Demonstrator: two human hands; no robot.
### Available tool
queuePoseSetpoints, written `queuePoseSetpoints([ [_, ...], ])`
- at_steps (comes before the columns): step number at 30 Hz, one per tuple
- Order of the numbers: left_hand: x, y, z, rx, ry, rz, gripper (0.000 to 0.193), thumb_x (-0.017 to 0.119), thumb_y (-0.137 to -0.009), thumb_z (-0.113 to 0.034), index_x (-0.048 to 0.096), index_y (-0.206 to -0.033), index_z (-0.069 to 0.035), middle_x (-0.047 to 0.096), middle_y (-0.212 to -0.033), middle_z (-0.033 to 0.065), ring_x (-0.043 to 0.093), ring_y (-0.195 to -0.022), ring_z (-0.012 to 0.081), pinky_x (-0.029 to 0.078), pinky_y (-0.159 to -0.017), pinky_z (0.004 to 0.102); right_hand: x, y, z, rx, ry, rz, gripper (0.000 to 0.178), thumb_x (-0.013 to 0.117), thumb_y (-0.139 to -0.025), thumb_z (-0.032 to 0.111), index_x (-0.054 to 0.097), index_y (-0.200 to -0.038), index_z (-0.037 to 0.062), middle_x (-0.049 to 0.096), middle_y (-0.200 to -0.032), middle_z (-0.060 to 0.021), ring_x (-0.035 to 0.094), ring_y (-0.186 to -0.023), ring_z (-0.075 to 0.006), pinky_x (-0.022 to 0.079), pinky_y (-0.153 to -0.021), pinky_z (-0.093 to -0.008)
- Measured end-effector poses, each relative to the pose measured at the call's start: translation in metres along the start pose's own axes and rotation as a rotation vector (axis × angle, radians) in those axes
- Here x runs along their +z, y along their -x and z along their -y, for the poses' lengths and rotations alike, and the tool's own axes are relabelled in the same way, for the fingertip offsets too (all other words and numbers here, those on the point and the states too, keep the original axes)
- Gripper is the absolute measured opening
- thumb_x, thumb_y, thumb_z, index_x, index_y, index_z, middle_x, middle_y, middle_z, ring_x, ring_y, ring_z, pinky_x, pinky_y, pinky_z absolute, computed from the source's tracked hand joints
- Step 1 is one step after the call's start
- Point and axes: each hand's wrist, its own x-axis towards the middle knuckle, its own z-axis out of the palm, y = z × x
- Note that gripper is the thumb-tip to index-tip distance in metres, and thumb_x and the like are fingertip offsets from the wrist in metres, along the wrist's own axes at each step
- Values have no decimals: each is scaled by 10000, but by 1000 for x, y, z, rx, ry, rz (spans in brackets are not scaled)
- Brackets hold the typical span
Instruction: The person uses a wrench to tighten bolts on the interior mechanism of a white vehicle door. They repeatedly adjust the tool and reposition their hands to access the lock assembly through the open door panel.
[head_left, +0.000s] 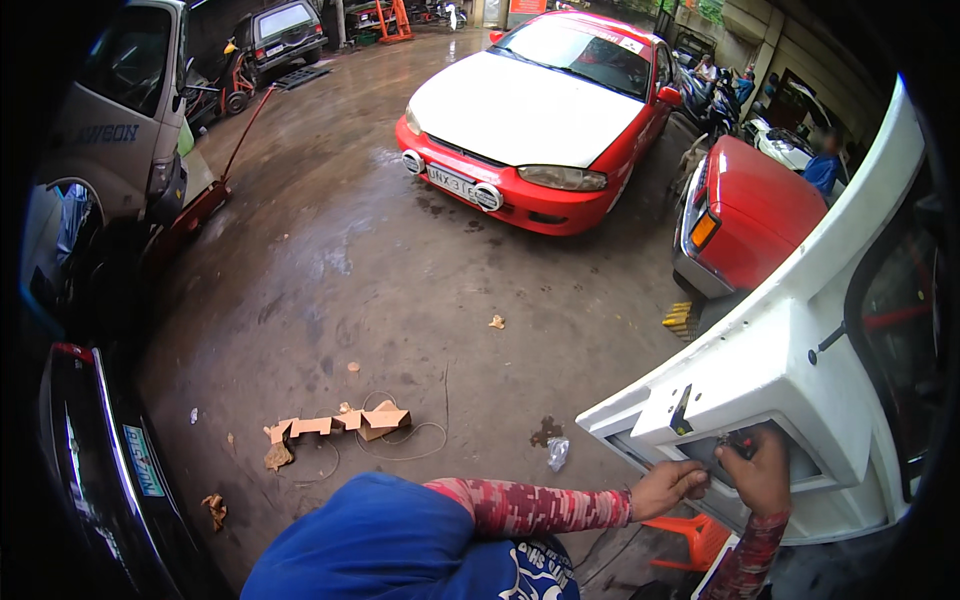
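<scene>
A white vehicle panel (722, 405), like a tailgate or door with a dark window beside it, stands at the right. In its recessed opening (800, 450), my right hand (762, 478) has its fingers closed around a small dark-and-red thing (744, 440), mostly hidden by the fingers. Just left of it, at the opening's lower edge, my left hand (672, 490) is closed in a pinch. What lies between those fingertips, if anything, is too small to make out. A black latch-like fitting (682, 410) shows on the panel above my hands.
An orange plastic stool (690, 540) is below the panel. Torn cardboard (385, 420), thin wire (445, 432) and a clear plastic bag (558, 453) lie on the floor. A red-and-white car (530, 110) stands ahead, a red vehicle (755, 215) at right, a black car (105, 470) at left.
</scene>
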Motion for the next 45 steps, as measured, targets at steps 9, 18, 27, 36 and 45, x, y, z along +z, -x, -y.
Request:
queuePoseSetpoints([
  [9,-6,-2,-11,45,-420,-78,305,484,-1016,-288,579,-1017,2,635,-793,205,634,-764,356,497,-700,425,1,-6,-3,68,-86,42,265,737,-732,100,688,-968,-10,693,-869,-127,656,-796,-241,495,-747,-362],
  [18,-57,17,-90,46,-1025,-3,251,542,-957,-268,613,-921,-30,633,-702,230,647,-681,423,496,-593,504,-11,-6,9,-45,1,45,312,746,-783,194,687,-1002,-21,702,-899,-164,666,-835,-288,498,-773,-370],
  [27,-75,17,-143,35,-1319,109,159,594,-914,-249,648,-969,-110,618,-632,156,646,-593,354,494,-518,458,-13,-8,9,-86,-3,85,298,715,-833,172,682,-1053,-26,712,-962,-159,673,-899,-251,498,-823,-349],
  [36,-78,17,-148,61,-1267,106,178,586,-929,-256,602,-912,-80,629,-696,176,633,-655,387,485,-565,478,-12,-9,-7,-75,-64,101,321,700,-833,165,655,-1072,-43,710,-990,-197,688,-919,-265,516,-835,-351],
  [45,-59,28,-93,-137,-631,137,331,522,-1013,-314,606,-927,-6,621,-656,124,607,-566,260,477,-577,372,-15,-10,-17,-16,-306,127,308,519,-892,159,613,-1069,-74,668,-929,-131,582,-838,-172,469,-819,-323],
])
